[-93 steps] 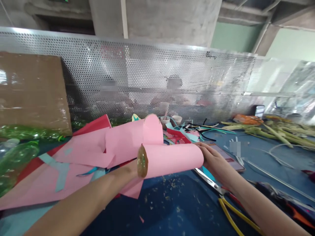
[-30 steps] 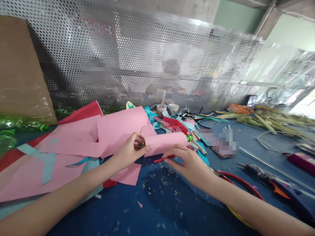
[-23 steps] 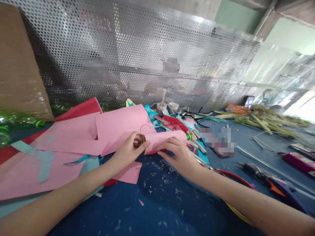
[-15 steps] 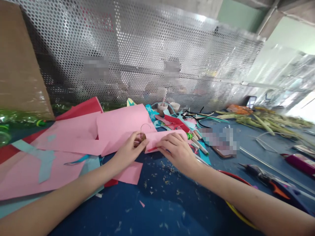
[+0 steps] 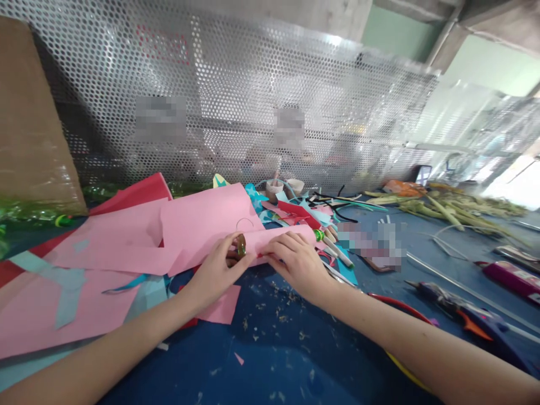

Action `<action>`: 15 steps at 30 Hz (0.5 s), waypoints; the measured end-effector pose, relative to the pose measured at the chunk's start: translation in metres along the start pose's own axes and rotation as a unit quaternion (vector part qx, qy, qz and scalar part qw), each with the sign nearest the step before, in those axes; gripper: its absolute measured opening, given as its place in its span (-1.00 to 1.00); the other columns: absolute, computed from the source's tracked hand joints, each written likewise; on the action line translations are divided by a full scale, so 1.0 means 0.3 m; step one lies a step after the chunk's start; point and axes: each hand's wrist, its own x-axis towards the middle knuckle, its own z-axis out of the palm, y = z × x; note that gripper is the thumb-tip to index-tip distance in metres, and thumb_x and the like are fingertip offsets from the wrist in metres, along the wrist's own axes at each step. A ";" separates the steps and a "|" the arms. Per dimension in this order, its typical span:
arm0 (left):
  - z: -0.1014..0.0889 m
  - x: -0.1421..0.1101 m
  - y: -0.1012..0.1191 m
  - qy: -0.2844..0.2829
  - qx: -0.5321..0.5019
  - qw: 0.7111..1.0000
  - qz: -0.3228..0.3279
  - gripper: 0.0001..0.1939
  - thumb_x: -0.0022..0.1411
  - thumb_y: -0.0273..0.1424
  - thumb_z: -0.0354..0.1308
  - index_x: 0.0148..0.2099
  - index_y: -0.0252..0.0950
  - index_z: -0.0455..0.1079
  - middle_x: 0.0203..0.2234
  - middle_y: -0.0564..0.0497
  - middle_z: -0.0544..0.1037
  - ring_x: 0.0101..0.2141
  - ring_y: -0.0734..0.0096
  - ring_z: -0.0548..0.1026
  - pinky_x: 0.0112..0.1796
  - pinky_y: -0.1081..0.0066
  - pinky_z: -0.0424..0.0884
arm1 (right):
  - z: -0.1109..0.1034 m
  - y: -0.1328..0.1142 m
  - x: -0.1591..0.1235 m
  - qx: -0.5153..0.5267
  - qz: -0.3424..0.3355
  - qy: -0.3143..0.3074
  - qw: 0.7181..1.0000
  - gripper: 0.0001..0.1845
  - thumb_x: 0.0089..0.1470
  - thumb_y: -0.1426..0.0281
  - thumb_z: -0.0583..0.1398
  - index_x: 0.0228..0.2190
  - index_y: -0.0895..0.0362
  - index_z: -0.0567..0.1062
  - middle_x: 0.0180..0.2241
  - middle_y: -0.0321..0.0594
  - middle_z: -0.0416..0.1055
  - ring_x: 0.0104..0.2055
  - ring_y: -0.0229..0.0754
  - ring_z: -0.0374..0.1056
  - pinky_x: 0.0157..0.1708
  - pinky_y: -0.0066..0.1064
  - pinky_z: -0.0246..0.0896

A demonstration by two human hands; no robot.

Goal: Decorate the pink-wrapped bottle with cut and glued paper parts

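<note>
- Room: cardboard (image 5: 37, 124) far left of the grip; perforated metal screen (image 5: 236, 95) behind it; pale green wall (image 5: 489, 62) at far right.
- Surface: blue tabletop (image 5: 270, 360) below the grip, flecked with scraps; pink sheets (image 5: 206, 216) to its left, glue gun (image 5: 458, 309) well to its right.
- Left hand (image 5: 219, 267): thumb and fingers clamped on one end of the pink roll (image 5: 256, 239).
- Roll: between both hands; long axis left to right; brownish-green end points left, green cap (image 5: 318, 235) right.
- Right hand (image 5: 301, 267): fingers together on roll; cannot tell if clamped.
</note>
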 end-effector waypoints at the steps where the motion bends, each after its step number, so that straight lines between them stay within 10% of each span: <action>1: 0.003 0.002 -0.006 -0.001 0.000 1.000 -0.002 -0.46 0.13 -0.10 0.08 0.07 -0.31 0.21 -0.10 -0.20 0.47 -0.13 0.07 0.49 -0.14 0.08 0.44 | 0.004 0.000 -0.001 0.003 0.002 0.000 1.000 -0.91 0.18 0.45 0.13 -0.31 0.15 0.46 -0.31 -0.19 0.47 -0.25 -0.12 0.28 -0.23 -0.31 0.12; 15: -0.008 -0.005 -0.056 0.022 0.025 0.999 0.012 -0.40 -0.03 -0.16 0.26 0.04 -0.27 0.25 -0.20 -0.12 0.54 -0.26 0.11 0.56 -0.21 0.14 0.50 | -0.035 -0.016 -0.005 0.033 0.000 -0.048 0.998 -0.92 0.11 0.37 0.22 -0.35 0.13 0.45 -0.33 -0.24 0.47 -0.25 -0.17 0.30 -0.22 -0.35 0.16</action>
